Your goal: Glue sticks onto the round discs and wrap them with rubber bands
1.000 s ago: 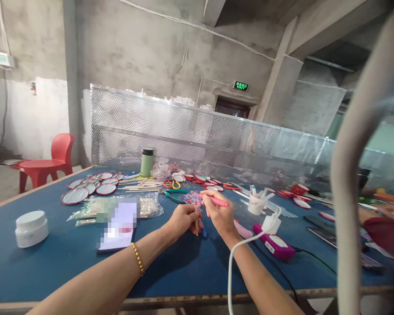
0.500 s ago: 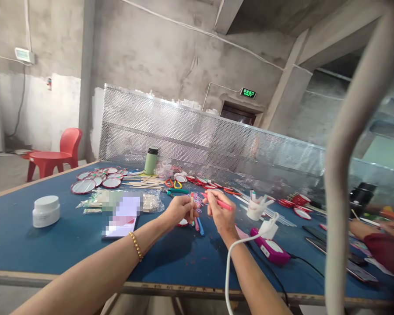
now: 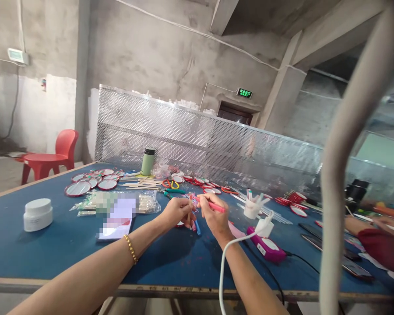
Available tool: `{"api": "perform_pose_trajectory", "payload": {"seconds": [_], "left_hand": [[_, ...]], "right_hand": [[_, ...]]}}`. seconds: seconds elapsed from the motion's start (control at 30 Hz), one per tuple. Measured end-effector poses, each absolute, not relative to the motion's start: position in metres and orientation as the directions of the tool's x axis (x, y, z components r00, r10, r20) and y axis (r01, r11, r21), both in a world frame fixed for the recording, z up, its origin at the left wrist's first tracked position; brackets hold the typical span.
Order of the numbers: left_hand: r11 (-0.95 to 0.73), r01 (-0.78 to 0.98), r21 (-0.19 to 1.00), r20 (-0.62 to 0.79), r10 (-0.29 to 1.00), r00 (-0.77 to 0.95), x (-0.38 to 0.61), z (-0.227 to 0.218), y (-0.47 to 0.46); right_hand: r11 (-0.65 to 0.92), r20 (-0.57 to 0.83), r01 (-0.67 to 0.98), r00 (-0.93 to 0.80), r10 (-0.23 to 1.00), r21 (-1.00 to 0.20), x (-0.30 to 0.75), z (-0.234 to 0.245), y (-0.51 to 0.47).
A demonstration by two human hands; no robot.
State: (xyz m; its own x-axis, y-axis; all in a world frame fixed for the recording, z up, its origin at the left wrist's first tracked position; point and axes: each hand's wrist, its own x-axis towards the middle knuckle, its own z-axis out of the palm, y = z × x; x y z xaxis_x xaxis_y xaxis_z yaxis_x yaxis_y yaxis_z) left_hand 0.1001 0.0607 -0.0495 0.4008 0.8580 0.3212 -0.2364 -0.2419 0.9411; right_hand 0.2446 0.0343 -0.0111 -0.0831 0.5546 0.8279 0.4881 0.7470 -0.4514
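My left hand [image 3: 176, 212] is closed and pinches a short, pale wooden stick [image 3: 190, 209], held upright. A pinkish-red marker pen [image 3: 217, 207] sits in the closed fingers of my right hand [image 3: 215, 222]. The pen points left, its tip close to the upper part of the stick; whether they touch I cannot tell. Under my hands lie a blue marker [image 3: 197, 228] and a pink one [image 3: 193, 226]. A red-rimmed white disc [image 3: 180, 224] is partly hidden by my left hand. Behind my fingers is a small heap of pink and purple bits, too small to name.
A phone [image 3: 118, 218] lies beside my left forearm, near a white jar [image 3: 38, 215]. Further back are bagged sticks [image 3: 149, 204], red-rimmed discs [image 3: 78, 189], pliers [image 3: 174, 191] and a green bottle [image 3: 148, 162]. A white cup [image 3: 251, 209] and purple power strip [image 3: 269, 248] stand right; a co-worker's arm [image 3: 354, 225] is beyond.
The whole view has shifted slightly. The marker's tip has come a little closer to the stick. Both hands keep their hold.
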Motion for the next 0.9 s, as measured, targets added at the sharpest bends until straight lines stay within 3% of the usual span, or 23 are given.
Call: {"api": "perform_pose_trajectory", "payload": {"seconds": [0.33,0.9], "left_hand": [[-0.278,-0.227,0.933,0.351,0.839,0.415,0.0998,-0.0474,0.0553],[-0.342,-0.173,0.924,0.384,0.817,0.430,0.0989,-0.0570,0.0643]], "right_hand": [[0.742,0.845,0.558,-0.129,0.519,-0.371,0.2438,-0.0123,0.0342],[0.762,0.860,0.555,-0.154,0.487,-0.332,0.2418,-0.0123,0.0351]]}}
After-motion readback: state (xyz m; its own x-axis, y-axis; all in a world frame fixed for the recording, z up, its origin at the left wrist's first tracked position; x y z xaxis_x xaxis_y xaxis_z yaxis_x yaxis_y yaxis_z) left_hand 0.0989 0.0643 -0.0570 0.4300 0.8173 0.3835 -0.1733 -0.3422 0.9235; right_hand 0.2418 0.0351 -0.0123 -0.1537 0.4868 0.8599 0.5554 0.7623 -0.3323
